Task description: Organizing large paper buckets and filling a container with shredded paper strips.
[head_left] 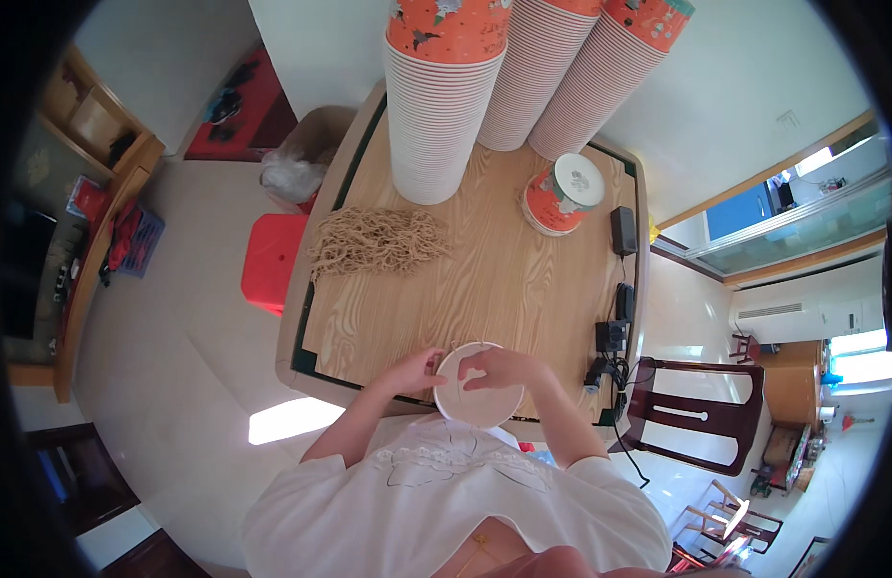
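A white paper bucket (pixel 478 409) stands at the table's near edge, its open mouth toward me. At its left rim my left hand (pixel 415 372) is curled, thumb on the inner side of the rim and fingers outside. My right hand (pixel 509 370) reaches over the far right rim, its fingertips bent together inside the mouth. What those fingertips pinch is too small to make out. A thin tan strand shows at the far rim. Beyond to the left lies a loose pile of brown twisted paper cords (pixel 379 241).
Tall stacks of orange-printed paper buckets (pixel 436 125) rise at the table's far side. A few more buckets (pixel 552 204) sit at the right. Black power adapters (pixel 623 231) and cables line the right edge. A red stool (pixel 275 260) stands left, a dark wooden chair (pixel 701 414) right.
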`<state>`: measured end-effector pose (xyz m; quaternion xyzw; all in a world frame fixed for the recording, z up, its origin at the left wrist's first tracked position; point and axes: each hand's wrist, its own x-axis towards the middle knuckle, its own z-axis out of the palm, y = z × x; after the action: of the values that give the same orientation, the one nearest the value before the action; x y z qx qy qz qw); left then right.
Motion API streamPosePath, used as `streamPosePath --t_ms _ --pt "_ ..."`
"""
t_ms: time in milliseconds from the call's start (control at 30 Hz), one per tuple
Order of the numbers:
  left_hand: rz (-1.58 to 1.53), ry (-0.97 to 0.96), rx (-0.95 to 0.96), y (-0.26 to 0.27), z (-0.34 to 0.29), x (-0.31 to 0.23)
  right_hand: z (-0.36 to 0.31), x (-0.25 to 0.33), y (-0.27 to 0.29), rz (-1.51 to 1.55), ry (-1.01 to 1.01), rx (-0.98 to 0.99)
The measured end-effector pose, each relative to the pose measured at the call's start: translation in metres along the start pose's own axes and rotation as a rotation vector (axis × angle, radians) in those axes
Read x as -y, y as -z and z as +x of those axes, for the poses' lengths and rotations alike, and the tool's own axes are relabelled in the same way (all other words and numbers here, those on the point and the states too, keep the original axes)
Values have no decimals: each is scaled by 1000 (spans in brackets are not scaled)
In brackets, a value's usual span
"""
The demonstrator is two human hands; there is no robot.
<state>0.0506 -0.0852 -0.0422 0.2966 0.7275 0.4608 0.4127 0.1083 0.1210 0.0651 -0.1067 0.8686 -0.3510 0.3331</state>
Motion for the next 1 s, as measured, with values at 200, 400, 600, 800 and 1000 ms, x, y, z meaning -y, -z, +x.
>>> streamPosePath --t_ms 200,400,600,800,1000 --pt "-24 220 -92 -6 5 -18 27 -42 -30 696 40 -92" --pt "-220 253 -311 27 4 -19 8 -37 14 1159 60 -471" --pt "-335 327 -333 39 3 -41 5 -67 14 856 -55 -805" --pt "-264 264 -357 47 4 -38 14 -87 5 781 -172 -881" --pt "-380 249 -460 52 10 -22 28 -98 0 653 -193 -676"
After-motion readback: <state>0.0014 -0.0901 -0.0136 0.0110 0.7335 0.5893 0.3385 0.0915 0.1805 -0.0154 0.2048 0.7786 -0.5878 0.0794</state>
